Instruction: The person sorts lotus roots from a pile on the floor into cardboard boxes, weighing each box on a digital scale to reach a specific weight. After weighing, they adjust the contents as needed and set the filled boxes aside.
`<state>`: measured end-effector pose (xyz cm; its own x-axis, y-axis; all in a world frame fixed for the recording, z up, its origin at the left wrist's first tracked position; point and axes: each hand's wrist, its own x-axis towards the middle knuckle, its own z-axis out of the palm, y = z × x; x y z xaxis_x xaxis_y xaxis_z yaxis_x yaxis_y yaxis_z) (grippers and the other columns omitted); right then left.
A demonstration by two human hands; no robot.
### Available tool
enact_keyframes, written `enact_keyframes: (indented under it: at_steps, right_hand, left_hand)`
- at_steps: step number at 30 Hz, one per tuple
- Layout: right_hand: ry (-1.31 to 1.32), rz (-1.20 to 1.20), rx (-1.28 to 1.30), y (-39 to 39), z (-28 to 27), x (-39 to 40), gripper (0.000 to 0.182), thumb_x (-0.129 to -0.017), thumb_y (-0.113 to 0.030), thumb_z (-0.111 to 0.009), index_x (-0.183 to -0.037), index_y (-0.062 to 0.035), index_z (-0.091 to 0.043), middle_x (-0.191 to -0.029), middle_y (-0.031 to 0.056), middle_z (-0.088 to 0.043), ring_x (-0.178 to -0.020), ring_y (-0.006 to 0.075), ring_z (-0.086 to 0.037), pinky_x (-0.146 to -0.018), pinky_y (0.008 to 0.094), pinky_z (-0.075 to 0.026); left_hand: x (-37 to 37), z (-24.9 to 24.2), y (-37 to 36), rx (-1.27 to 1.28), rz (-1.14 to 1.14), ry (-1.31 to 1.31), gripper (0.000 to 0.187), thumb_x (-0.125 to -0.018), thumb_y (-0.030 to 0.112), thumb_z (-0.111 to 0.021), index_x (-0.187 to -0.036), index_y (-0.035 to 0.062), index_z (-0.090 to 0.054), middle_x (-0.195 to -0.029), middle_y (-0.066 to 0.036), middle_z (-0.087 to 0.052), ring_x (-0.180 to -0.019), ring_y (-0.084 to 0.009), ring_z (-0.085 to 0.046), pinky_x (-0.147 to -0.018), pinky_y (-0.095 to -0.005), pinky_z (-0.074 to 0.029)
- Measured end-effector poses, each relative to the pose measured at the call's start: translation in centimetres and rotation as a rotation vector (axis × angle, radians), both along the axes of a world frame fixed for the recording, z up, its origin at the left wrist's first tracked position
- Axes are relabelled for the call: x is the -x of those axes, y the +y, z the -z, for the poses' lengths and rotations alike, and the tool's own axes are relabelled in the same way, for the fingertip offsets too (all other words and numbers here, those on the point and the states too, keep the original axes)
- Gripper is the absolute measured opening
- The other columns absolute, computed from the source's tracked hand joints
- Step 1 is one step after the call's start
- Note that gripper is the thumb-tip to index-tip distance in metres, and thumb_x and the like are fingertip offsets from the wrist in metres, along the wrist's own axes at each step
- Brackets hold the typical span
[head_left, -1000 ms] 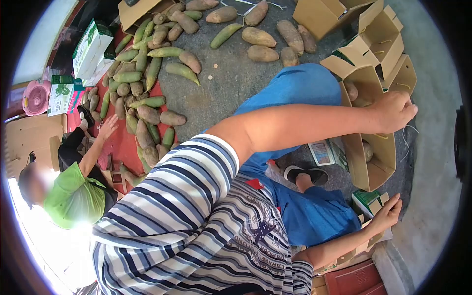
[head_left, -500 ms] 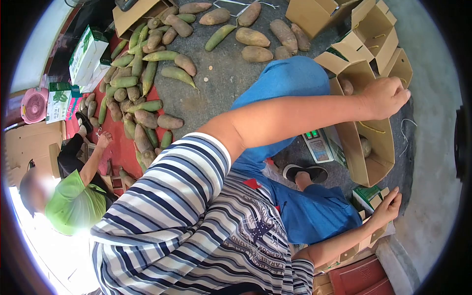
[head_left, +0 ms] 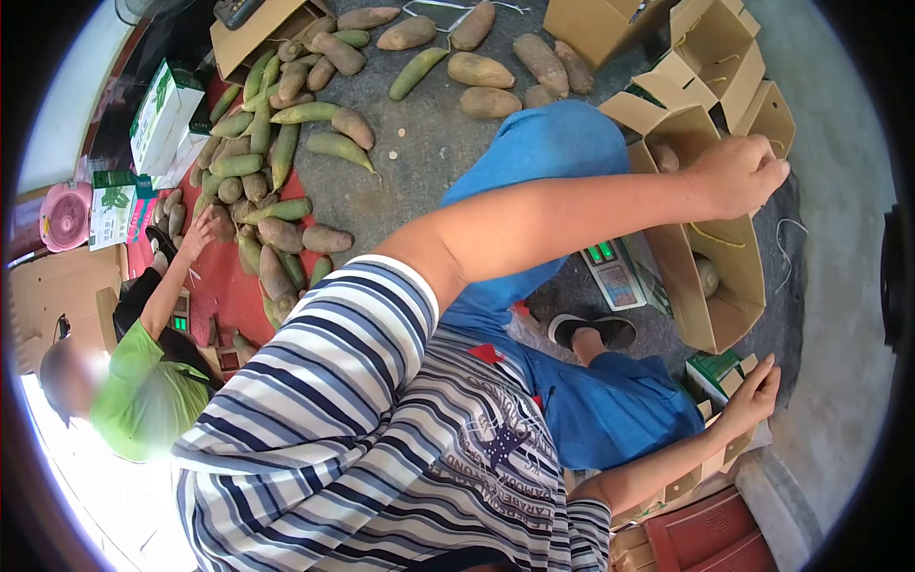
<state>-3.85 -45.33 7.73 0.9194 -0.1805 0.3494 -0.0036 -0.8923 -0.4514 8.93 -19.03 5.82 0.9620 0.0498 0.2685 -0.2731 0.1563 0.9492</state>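
Observation:
My left hand (head_left: 739, 178) is closed over the outer side of an open brown cardboard box (head_left: 712, 286). Its fingers are curled, and what they hold, if anything, is hidden. Inside the box lie brownish root vegetables (head_left: 706, 276) and a yellow cord handle (head_left: 717, 235). Lower down, my right hand (head_left: 751, 396) has its fingers stretched out, with nothing visible in it. It is nearest to a green and white carton (head_left: 713, 375). A scale (head_left: 613, 276) with lit green digits stands on the floor beside the brown box.
Long green radishes (head_left: 335, 148) and brownish roots (head_left: 483, 102) lie on the floor and red mat. More open boxes (head_left: 715, 48) stand at upper right. A co-worker in a green shirt (head_left: 143, 391) sits at left near a pink fan (head_left: 67, 216). A wall runs along the right.
The co-worker's hand has moved up toward the vegetable pile, its fingers spreading. My left hand has shifted slightly at the box; my right hand has barely moved. The view has shifted slightly.

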Motion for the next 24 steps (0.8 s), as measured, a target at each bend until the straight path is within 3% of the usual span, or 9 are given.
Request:
enact_keyframes:
  at_steps: [6,24]
  right_hand:
    - [-0.005,0.02,0.015,0.06,0.0,0.0,0.043,-0.097,-0.029,-0.052,-0.069,-0.0025,-0.032,-0.06,0.0013,-0.03,-0.059,0.009,-0.029,-0.051,0.0265,-0.03]
    - [0.006,-0.018,0.028,-0.25,0.15,-0.01,0.041,-0.097,-0.028,-0.051,-0.07,-0.0013,-0.036,-0.06,0.0025,-0.032,-0.059,0.0097,-0.029,-0.051,0.0266,-0.031]
  left_hand:
    - [0.01,-0.09,0.04,0.042,0.007,0.0,0.039,-0.091,0.031,-0.051,-0.079,-0.0052,-0.058,-0.065,-0.011,-0.059,-0.063,-0.0195,-0.057,-0.063,-0.0358,-0.045]
    - [-0.26,0.12,-0.09,-0.044,0.005,0.016,0.042,-0.091,0.034,-0.049,-0.084,-0.0057,-0.06,-0.07,-0.012,-0.061,-0.068,-0.0199,-0.057,-0.067,-0.0359,-0.046]
